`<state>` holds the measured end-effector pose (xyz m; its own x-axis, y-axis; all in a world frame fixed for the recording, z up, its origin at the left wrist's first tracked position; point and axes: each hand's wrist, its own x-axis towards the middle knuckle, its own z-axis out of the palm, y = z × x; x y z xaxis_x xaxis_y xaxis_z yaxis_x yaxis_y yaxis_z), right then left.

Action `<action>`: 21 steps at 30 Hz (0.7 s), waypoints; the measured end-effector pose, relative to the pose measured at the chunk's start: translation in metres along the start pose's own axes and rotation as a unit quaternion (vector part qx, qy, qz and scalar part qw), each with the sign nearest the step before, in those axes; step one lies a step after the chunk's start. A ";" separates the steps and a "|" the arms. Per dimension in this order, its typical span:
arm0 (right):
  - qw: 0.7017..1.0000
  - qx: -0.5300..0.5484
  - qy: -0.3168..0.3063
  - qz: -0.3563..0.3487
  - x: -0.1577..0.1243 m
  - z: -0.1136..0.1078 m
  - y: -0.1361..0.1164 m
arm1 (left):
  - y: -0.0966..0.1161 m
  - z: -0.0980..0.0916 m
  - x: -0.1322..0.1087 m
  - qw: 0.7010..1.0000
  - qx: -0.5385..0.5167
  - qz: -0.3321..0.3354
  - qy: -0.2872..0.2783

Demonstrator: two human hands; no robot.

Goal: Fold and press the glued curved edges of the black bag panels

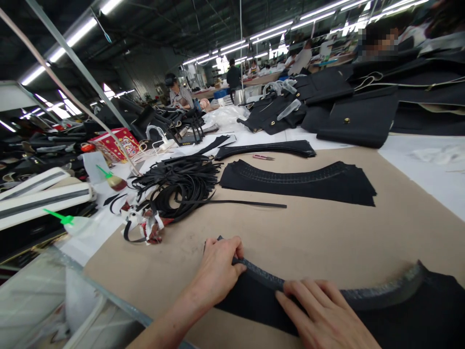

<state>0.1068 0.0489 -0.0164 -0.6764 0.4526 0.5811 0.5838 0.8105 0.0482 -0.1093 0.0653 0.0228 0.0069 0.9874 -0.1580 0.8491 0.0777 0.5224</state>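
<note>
A black curved fabric piece (254, 295) lies on the brown work surface (174, 276) right in front of me. Along its concave upper edge runs a narrow, greyish, rough-looking band. At the left end, my left hand (220, 269) is closed, with thumb and fingers pinching that edge. My right hand (319, 310) rests farther along the curve, its bent fingers and thumb closed on the band near the middle; the fabric under the palm is hidden. Beyond my hands lies a stack of similar black curved pieces (298, 179).
A heap of black strips (181, 184) lies at the left, one strip reaching right. Behind the stack are small red-handled snips (263, 157) and more black pieces (267, 149). Green-tipped bottles (78, 224) stand left. Black bags (356, 116) are piled at the back right. People work farther off.
</note>
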 end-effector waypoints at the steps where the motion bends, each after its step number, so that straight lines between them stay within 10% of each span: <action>1: 1.000 -0.001 0.000 -0.006 0.004 0.003 -0.004 | 0.000 0.000 0.000 1.000 0.003 0.005 0.002; 21: 0.999 -0.031 0.010 0.008 0.015 0.036 -0.023 | -0.035 -0.008 0.009 0.996 -0.071 -0.001 0.051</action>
<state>0.0670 0.0503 -0.0377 -0.6582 0.4565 0.5986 0.6207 0.7790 0.0884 -0.1428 0.0725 0.0096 -0.0534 0.9956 -0.0773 0.7656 0.0905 0.6369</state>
